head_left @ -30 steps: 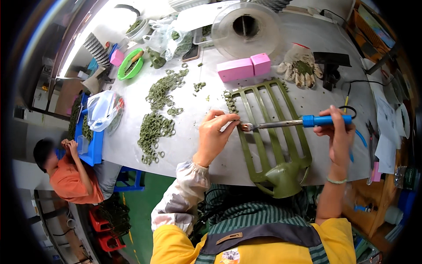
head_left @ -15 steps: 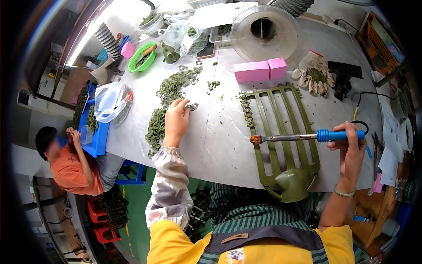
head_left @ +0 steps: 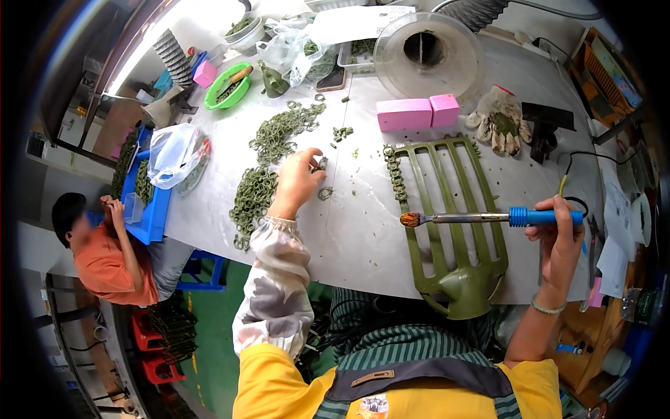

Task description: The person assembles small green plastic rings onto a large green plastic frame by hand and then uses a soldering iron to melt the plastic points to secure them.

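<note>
Green rings (head_left: 251, 199) partly hidden behind the left hand (head_left: 296, 181); grey hose (head_left: 480, 11) cut off at top edge

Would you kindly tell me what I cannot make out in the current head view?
- Left hand: in the head view, it may cover some rings; whether its fingers grip one is too small to tell.
- Right hand: head view; its fingers hide part of the tool.
- Co-worker's hands: head view; anything held is too small.
- White tray: head view; cut off by the top edge.
</note>
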Demonstrator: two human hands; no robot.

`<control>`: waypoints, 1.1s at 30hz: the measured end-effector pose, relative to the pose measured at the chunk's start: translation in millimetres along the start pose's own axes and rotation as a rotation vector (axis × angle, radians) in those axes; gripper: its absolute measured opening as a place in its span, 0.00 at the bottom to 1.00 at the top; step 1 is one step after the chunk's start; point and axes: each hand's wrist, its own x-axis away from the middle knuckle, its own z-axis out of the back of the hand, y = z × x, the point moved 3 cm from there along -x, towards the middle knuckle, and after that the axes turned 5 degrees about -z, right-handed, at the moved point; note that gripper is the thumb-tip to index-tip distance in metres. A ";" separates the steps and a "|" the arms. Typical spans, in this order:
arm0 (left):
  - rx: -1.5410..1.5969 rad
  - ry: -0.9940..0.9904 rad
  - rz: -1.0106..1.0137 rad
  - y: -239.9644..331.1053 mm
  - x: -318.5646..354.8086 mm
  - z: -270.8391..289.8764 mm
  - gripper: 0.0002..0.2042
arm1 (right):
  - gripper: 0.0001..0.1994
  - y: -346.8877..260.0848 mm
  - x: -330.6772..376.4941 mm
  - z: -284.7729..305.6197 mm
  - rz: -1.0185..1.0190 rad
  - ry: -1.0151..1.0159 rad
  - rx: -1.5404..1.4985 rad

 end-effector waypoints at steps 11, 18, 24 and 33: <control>0.642 0.121 0.080 66.4 43.1 -10.7 0.07 | 0.17 -1.2 -0.9 7.3 0.002 0.042 0.012; 0.383 0.140 -0.270 147.3 52.0 -22.5 0.09 | 0.16 13.3 -8.2 6.6 -0.020 0.030 -0.027; 0.272 0.130 -0.348 152.9 49.4 -36.4 0.10 | 0.17 26.1 -11.7 -2.2 -0.066 -0.014 -0.058; 0.224 0.124 -0.342 148.2 48.3 -41.0 0.10 | 0.16 15.9 -10.5 5.0 -0.032 0.006 -0.047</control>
